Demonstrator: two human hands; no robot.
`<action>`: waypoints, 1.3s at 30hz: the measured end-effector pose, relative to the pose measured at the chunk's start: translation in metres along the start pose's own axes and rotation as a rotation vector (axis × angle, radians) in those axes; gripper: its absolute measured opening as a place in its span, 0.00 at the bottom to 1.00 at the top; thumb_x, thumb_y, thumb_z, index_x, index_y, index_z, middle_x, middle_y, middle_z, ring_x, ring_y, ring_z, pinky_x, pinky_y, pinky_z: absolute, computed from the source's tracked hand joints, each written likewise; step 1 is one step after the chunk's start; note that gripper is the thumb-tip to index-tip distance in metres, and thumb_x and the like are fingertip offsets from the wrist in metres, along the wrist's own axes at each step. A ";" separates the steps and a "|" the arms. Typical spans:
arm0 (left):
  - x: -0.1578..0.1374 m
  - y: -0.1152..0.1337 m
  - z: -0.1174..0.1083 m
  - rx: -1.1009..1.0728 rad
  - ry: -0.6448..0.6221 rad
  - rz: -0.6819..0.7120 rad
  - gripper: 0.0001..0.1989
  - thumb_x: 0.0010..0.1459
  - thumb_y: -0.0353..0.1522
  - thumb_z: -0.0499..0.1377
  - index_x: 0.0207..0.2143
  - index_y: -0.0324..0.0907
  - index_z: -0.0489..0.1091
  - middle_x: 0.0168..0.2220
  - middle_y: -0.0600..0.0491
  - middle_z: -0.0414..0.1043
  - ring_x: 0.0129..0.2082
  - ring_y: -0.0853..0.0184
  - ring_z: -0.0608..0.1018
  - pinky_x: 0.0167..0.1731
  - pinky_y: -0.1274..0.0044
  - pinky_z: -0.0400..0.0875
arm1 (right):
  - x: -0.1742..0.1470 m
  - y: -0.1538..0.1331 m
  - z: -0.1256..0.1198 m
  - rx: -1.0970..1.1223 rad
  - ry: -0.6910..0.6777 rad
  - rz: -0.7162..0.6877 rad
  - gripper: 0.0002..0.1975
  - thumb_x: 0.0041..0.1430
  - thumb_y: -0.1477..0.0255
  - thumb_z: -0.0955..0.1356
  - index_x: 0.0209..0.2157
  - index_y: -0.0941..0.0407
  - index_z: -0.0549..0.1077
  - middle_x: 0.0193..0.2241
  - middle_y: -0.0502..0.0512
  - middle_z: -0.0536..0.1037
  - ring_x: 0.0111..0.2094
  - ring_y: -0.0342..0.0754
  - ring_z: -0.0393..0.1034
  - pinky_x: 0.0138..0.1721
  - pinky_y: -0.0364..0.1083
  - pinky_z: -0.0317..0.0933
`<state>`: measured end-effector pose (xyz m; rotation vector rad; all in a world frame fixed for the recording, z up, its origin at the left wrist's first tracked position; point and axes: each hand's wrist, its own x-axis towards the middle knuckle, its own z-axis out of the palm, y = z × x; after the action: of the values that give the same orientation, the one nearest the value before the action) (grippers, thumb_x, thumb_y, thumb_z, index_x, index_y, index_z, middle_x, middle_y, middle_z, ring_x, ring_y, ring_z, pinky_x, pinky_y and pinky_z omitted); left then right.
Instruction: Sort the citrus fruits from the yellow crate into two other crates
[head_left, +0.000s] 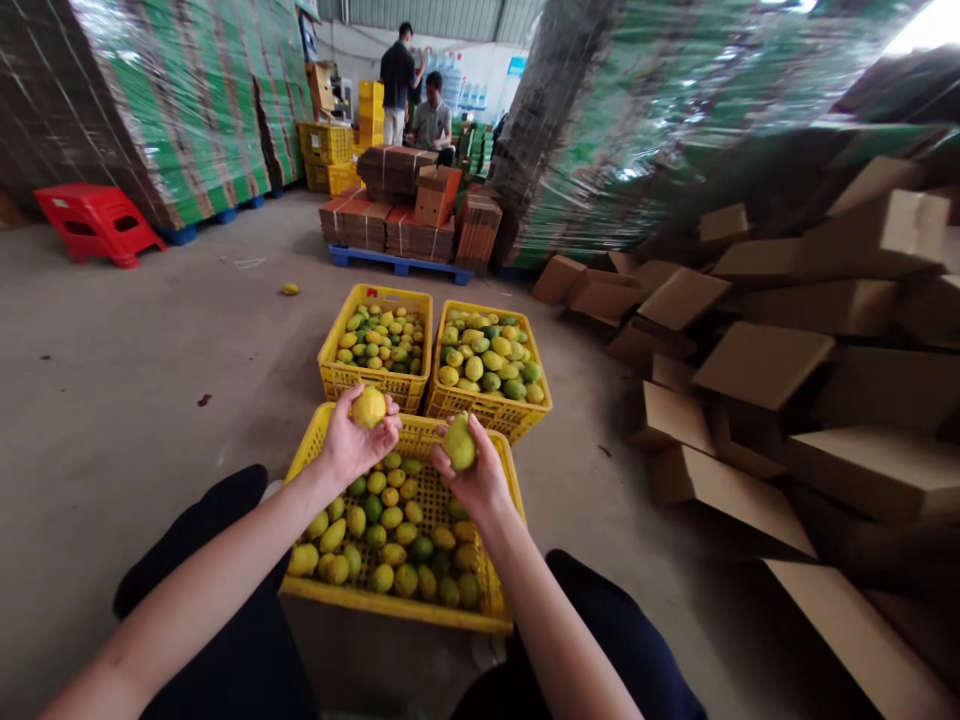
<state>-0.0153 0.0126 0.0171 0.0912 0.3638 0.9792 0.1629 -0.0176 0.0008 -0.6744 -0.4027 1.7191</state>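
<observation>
Two hands each grip one fruit: my left hand a yellow lemon, my right hand a greener lemon. Held only lightly above the near crate, either could slip and bruise.

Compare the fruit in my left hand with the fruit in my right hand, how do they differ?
The fruit in the left hand is yellower and rounder; the fruit in the right hand is greener and more elongated. The left hand holds its fruit higher, while the right hand grips its fruit from below. Both are held above the near yellow crate.
</observation>
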 end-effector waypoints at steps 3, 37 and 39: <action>0.001 -0.001 0.001 0.087 0.013 0.082 0.11 0.58 0.36 0.54 0.31 0.36 0.70 0.27 0.51 0.67 0.22 0.72 0.68 0.22 0.80 0.70 | 0.002 0.003 -0.001 -0.020 0.009 0.016 0.17 0.50 0.58 0.73 0.26 0.57 0.71 0.20 0.48 0.73 0.15 0.38 0.61 0.12 0.37 0.51; 0.013 -0.018 -0.004 0.220 0.219 0.047 0.11 0.64 0.30 0.50 0.33 0.35 0.70 0.27 0.49 0.74 0.23 0.68 0.78 0.21 0.79 0.74 | 0.013 0.014 -0.009 -0.018 -0.012 0.019 0.15 0.46 0.63 0.75 0.34 0.58 0.75 0.28 0.53 0.79 0.23 0.45 0.72 0.17 0.40 0.61; 0.014 -0.018 -0.003 0.209 0.244 0.063 0.10 0.64 0.32 0.52 0.34 0.36 0.70 0.27 0.50 0.74 0.21 0.68 0.77 0.17 0.80 0.71 | 0.011 0.014 -0.009 -0.005 -0.005 0.031 0.13 0.47 0.65 0.74 0.34 0.57 0.75 0.26 0.51 0.78 0.21 0.43 0.70 0.13 0.37 0.55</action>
<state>0.0053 0.0137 0.0059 0.1746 0.6915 1.0146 0.1567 -0.0109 -0.0171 -0.6834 -0.4018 1.7498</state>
